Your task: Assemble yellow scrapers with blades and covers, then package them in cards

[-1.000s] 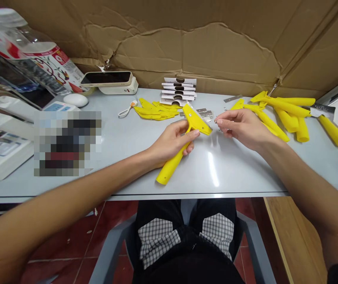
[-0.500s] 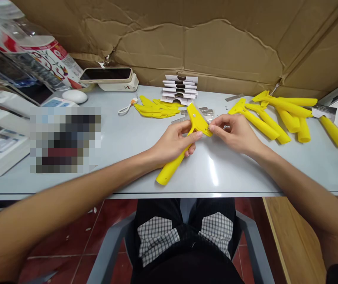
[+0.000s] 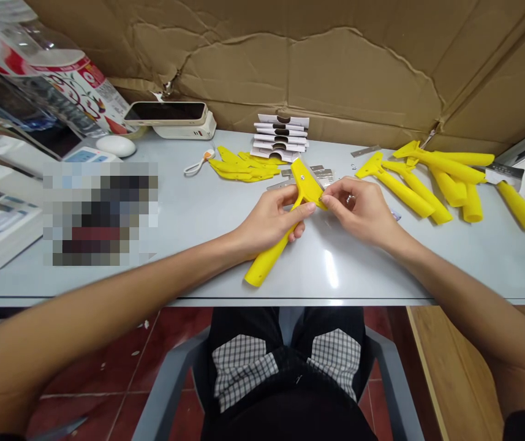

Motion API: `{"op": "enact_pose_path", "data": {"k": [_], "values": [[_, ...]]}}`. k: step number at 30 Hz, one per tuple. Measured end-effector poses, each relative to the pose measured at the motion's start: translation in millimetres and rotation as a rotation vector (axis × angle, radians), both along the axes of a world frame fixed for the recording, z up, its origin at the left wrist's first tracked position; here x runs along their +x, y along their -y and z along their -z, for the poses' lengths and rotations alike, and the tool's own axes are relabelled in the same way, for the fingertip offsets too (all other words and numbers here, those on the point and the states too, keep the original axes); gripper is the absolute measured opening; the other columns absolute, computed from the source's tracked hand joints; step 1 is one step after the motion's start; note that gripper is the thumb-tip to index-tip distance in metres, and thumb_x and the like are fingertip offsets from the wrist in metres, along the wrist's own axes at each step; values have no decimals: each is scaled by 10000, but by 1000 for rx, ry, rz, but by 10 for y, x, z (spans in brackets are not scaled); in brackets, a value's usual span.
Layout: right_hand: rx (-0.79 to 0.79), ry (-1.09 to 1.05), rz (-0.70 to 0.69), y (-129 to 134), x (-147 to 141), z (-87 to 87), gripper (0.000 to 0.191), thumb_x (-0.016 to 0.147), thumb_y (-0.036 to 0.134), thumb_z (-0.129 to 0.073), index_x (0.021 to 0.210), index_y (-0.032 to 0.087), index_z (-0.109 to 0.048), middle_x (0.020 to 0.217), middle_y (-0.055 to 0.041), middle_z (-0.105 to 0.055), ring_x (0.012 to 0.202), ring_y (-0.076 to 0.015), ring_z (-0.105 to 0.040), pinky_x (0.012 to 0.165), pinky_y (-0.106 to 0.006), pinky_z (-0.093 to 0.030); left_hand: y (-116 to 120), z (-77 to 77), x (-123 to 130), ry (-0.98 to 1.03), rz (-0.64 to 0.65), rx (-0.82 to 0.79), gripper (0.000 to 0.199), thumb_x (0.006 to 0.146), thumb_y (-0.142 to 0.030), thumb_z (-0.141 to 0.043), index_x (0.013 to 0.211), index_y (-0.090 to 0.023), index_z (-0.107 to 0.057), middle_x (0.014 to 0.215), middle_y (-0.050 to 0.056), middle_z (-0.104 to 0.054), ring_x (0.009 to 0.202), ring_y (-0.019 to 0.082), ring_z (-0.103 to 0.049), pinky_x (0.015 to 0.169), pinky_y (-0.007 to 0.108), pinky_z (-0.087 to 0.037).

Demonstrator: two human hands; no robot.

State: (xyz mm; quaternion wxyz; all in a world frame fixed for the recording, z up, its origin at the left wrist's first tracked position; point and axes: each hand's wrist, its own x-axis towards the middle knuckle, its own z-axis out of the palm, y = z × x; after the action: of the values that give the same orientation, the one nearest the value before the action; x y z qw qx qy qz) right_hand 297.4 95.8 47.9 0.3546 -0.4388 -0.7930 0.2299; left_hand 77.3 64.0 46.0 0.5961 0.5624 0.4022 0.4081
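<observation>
"Where's the yellow scraper [image 3: 271, 257]?"

"Frame centre. Left hand [image 3: 270, 223] clamped round its handle [image 3: 264, 267], near the top. Right hand [image 3: 363, 205]: fingertips together at the head's [image 3: 307, 185] lower corner; can't tell what's between."

"Handling?"

"Probably light, stiff, smooth plastic. Handle's the safest hold."

"Pointing?"

"Long axis diagonal: head upper right, handle lower left."

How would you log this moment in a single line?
Left hand: grips yellow scraper | Right hand: at its head's lower corner, pinched item unclear | Nearby: yellow plates, metal blades, yellow handles
</observation>
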Motion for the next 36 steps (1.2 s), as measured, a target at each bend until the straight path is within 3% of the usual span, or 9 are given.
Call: {"op": "enact_pose_path", "data": {"k": [15, 21, 26, 36], "values": [[-34, -22, 33, 2, -14, -29, 115, 954, 313, -766, 901, 211, -772, 849, -41, -749, 701, -178, -560, 722, -373, -438, -4, 3, -1, -10, 7, -7, 329, 945, -394, -908, 1041, -191, -668, 763, -40, -608, 553, 84, -571, 472, 226, -457], [-304, -205, 57, -12, -9, -39, 212, 864, 295, -896, 969, 221, -728, 931, -27, -709, 710, -154, -585, 640, -338, -475, 0, 8, -11, 0, 17, -9, 292, 967, -351, -876, 1095, -175, -681, 780, -39, -613, 543, 75, -559, 472, 220, -456], [-506, -349, 78, -5, -6, -58, 375, 787, 332, -998, 990, 241, -695, 968, -12, -645, 605, -110, -527, 458, -301, -383, 7, -5, -7, 2, 25, -3, 294, 952, -363, -899, 1061, -187, -690, 805, -25, -626, 542, 73, -552, 468, 226, -450], [-463, -314, 42, -12, 6, -57, 286, 863, 347, -912, 991, 233, -684, 1028, -27, -710, 645, -107, -568, 502, -288, -397, 6, -6, -11, -9, 24, -1, 262, 966, -345, -874, 1088, -186, -705, 777, -35, -602, 545, 81, -549, 479, 229, -458]]}}
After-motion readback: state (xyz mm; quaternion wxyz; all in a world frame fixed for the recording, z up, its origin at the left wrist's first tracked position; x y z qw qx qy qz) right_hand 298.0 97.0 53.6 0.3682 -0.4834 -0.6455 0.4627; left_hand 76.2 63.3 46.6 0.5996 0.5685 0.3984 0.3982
